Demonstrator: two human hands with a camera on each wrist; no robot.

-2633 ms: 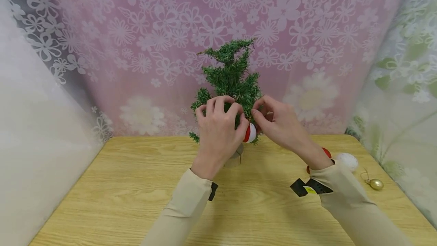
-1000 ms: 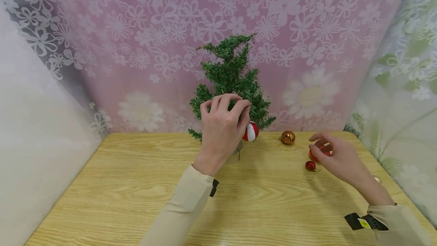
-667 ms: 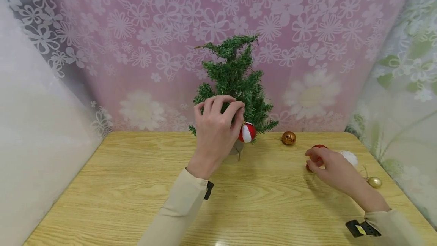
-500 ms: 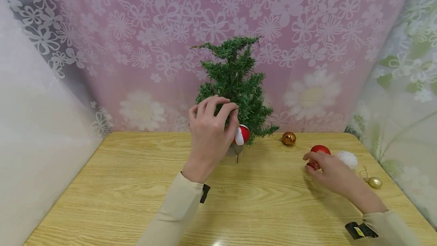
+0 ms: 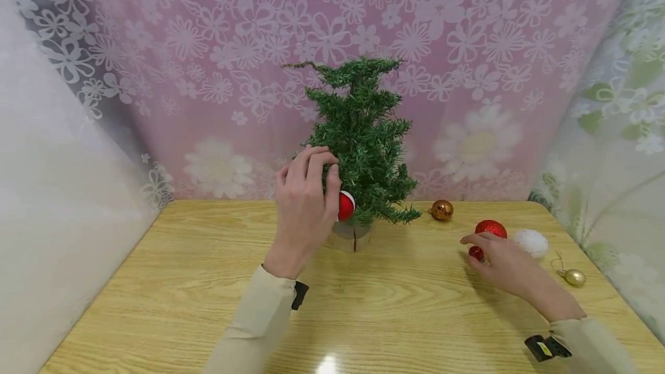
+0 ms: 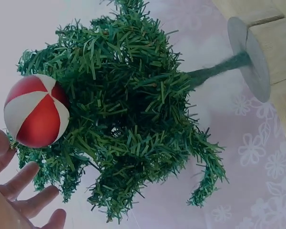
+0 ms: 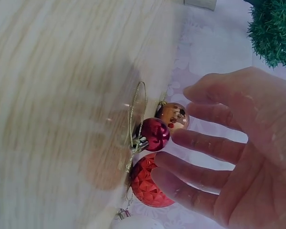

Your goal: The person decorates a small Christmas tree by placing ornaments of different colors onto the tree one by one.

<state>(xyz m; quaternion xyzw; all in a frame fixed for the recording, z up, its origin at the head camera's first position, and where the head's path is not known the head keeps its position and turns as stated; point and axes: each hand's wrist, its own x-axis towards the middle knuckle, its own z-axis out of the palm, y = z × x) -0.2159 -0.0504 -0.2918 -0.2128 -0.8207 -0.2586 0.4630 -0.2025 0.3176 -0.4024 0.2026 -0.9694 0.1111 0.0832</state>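
At the green tree (image 5: 363, 143), the left hand (image 5: 303, 201) pinches the top of a red and white ball (image 5: 346, 206) between thumb and forefinger. The left wrist view shows this ball (image 6: 38, 112) against the outer branches; the exact grip there is partly cut off. Over on the right, the right hand (image 5: 506, 261) hovers around a small dark red ball (image 5: 475, 253), fingers spread and gently bent. In the right wrist view this small ball (image 7: 155, 135), with a gold cord loop, lies in front of the fingertips, and the right hand (image 7: 248, 152) holds nothing.
A textured red ball (image 5: 490, 228) and a speckled white ball (image 5: 530, 242) lie behind the right hand. A copper ball (image 5: 442, 210) is near the back edge, a small gold ball (image 5: 575, 277) at right. The tree stands on a round base (image 5: 350, 238).
The right hand left the tree for the loose balls and has lowered around the small dark red one. The left hand and the red and white ball moved left, and the tree turned.
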